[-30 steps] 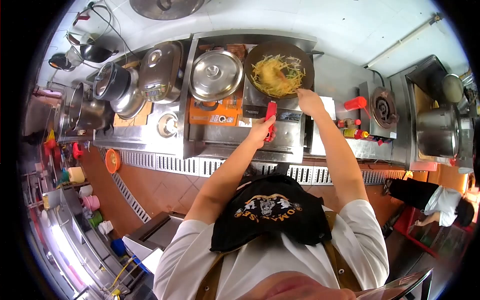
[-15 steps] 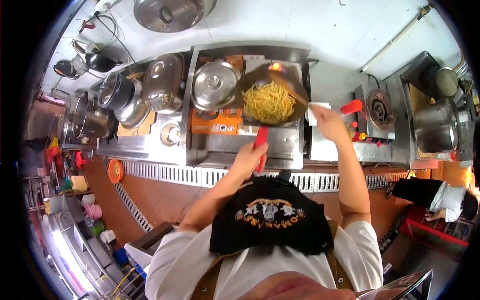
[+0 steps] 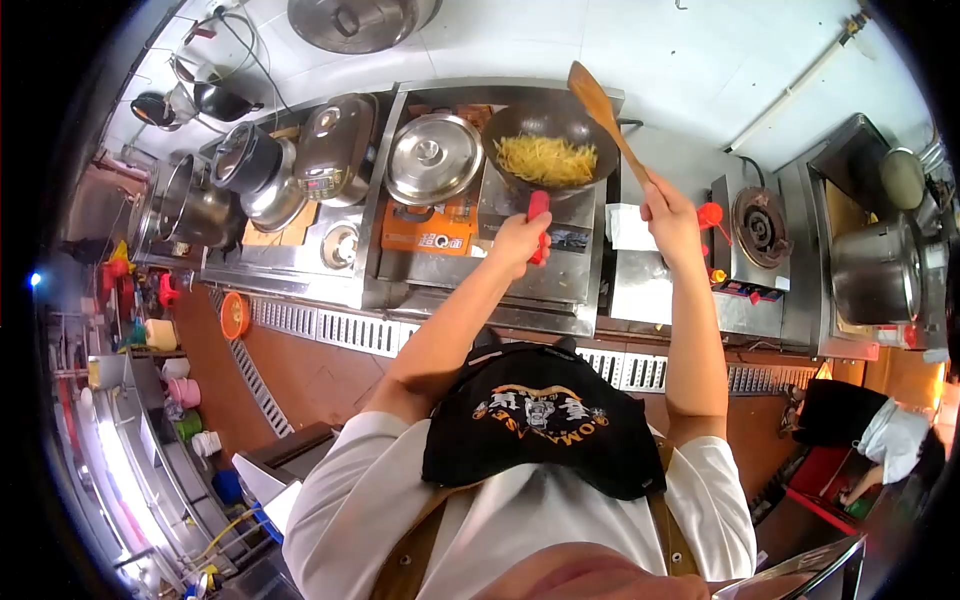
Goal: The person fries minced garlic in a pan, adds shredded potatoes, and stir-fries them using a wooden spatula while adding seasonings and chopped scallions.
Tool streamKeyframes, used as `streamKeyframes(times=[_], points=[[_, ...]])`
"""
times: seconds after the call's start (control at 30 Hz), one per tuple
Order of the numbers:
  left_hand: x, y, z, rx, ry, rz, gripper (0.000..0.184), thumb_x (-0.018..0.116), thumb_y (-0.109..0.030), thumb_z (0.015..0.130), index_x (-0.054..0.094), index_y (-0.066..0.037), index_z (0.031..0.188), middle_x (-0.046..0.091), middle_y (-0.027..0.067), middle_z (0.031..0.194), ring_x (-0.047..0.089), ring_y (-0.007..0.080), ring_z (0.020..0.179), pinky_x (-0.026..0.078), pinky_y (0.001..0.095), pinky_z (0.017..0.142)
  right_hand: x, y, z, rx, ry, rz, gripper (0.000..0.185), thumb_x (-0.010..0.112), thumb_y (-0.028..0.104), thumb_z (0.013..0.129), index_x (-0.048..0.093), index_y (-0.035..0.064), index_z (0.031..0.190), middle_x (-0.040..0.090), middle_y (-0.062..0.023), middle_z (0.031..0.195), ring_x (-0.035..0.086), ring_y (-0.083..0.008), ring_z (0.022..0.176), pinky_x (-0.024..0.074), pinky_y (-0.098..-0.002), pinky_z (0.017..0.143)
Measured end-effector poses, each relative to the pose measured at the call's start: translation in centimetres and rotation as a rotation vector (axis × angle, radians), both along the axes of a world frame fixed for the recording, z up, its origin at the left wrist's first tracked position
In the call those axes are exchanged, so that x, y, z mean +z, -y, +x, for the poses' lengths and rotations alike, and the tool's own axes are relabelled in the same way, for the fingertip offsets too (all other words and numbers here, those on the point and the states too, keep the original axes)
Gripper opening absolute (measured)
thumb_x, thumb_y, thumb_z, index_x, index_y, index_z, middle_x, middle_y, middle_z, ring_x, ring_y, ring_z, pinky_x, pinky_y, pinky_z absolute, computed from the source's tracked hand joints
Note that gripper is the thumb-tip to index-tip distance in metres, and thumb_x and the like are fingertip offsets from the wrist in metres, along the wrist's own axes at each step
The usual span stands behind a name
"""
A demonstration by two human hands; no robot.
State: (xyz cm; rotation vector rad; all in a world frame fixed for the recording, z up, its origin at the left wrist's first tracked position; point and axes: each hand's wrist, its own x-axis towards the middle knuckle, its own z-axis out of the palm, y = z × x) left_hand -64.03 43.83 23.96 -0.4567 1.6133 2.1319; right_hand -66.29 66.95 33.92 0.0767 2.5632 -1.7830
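My left hand [image 3: 521, 244] is wrapped round the red handle [image 3: 539, 204] of a dark wok [image 3: 503, 117]. In the wok lies a heap of pale yellow shredded strips [image 3: 545, 160], perhaps potato or noodles. A wooden spatula [image 3: 600, 108] is gripped near its lower end by my right hand [image 3: 671, 215]. Its blade points up and away, above the wok's right rim and apart from the food. The burner under the wok is hidden.
Left of the wok, a lidded steel pot [image 3: 432, 160] stands near an orange box [image 3: 430, 232]. Further left is a rice cooker [image 3: 336, 150]. A gas burner [image 3: 762, 228] and a large steel pot [image 3: 873, 265] are on the right. Another person [image 3: 885, 425] is at far right.
The wok has moved away from me and its handle with it. My right hand has raised the spatula out of the food. The flame at the wok's far edge no longer shows.
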Motion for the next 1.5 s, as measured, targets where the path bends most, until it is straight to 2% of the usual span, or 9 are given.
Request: streamKeyframes(times=[0.57,0.9,0.97,1.03,1.07,1.23,1.3,1.43,1.5], points=[[3.0,-1.5,8.9,0.054,0.005,-0.016,0.026,0.054,-0.028,0.091,0.051,-0.003,0.087,0.052,0.0046,0.061,0.049,0.0147,0.043,0.040,0.0301,0.039,-2.9,-7.6,1.0,0.011,0.096,-0.368,0.032,0.052,0.020,0.095,0.058,0.0061,0.123,0.049,0.0022,0.062,0.039,-0.0043,0.050,0.0300,-0.0183,0.044],[-9.7,-2.0,1.9,0.104,0.004,0.024,0.027,0.059,-0.029,0.091,0.049,-0.004,0.094,0.055,0.0054,0.067,0.052,0.0148,0.048,0.042,0.0299,0.041,-4.6,-2.8,0.6,-0.032,-0.033,-0.189,0.030,0.048,0.021,0.097,0.055,0.0036,0.120,0.048,0.0036,0.064,0.042,-0.0047,0.054,0.0347,-0.0192,0.047],[-9.5,-2.0,2.0,0.157,0.057,0.082,0.028,0.059,-0.030,0.091,0.050,-0.004,0.096,0.056,0.0059,0.068,0.053,0.0152,0.049,0.043,0.0296,0.041,-9.4,-0.5,0.0,-0.071,-0.149,0.006,0.023,0.045,0.021,0.097,0.055,0.0044,0.109,0.050,0.0000,0.065,0.049,-0.0072,0.059,0.0413,-0.0241,0.054],[-9.3,-1.1,1.7,0.131,0.050,0.144,0.031,0.059,-0.033,0.090,0.052,-0.004,0.099,0.058,0.0070,0.071,0.056,0.0153,0.051,0.043,0.0294,0.042,-17.0,1.5,-0.2,-0.059,-0.078,0.283,0.026,0.043,0.021,0.096,0.053,0.0076,0.115,0.061,-0.0123,0.074,0.062,-0.0304,0.069,0.0475,-0.0402,0.064],[-9.6,-0.3,1.7,0.117,0.107,0.214,0.033,0.057,-0.035,0.092,0.054,-0.003,0.101,0.061,0.0102,0.078,0.060,0.0189,0.059,0.047,0.0316,0.047,-21.3,1.6,0.0,-0.003,-0.076,0.439,0.026,0.042,0.020,0.097,0.051,0.0078,0.118,0.060,-0.0115,0.075,0.060,-0.0288,0.068,0.0473,-0.0390,0.063],[-11.7,2.7,2.6,0.104,0.324,0.568,0.037,0.048,-0.036,0.096,0.054,-0.001,0.105,0.064,0.0164,0.091,0.064,0.0279,0.079,0.052,0.0387,0.066,-22.5,5.2,1.7,-0.089,-0.163,0.482,0.027,0.042,0.018,0.097,0.050,0.0083,0.120,0.059,-0.0133,0.077,0.059,-0.0302,0.071,0.0463,-0.0388,0.067],[-13.0,3.2,2.2,0.113,0.433,0.816,0.038,0.046,-0.035,0.097,0.054,0.000,0.107,0.063,0.0177,0.098,0.063,0.0289,0.088,0.051,0.0392,0.072,-22.6,5.3,1.6,-0.016,0.035,0.505,0.025,0.045,0.020,0.095,0.051,0.0060,0.115,0.063,-0.0205,0.088,0.059,-0.0418,0.081,0.0459,-0.0467,0.069],[-24.8,2.5,0.0,0.148,0.584,0.703,0.037,0.049,-0.036,0.094,0.055,-0.001,0.105,0.063,0.0185,0.096,0.064,0.0304,0.084,0.054,0.0401,0.073,-16.8,7.8,3.3,-0.277,0.060,0.136,0.021,0.043,0.015,0.097,0.051,0.0057,0.114,0.055,-0.0060,0.070,0.053,-0.0128,0.058,0.0427,-0.0271,0.051],[-27.2,1.8,-1.5,0.277,0.501,0.561,0.028,0.057,-0.032,0.090,0.053,-0.004,0.090,0.059,0.0111,0.073,0.058,0.0236,0.059,0.051,0.0334,0.052,-14.2,8.7,5.7,-0.372,-0.038,0.013,0.021,0.042,0.015,0.098,0.052,0.0064,0.115,0.051,0.0007,0.066,0.045,-0.0057,0.054,0.0390,-0.0214,0.048]])
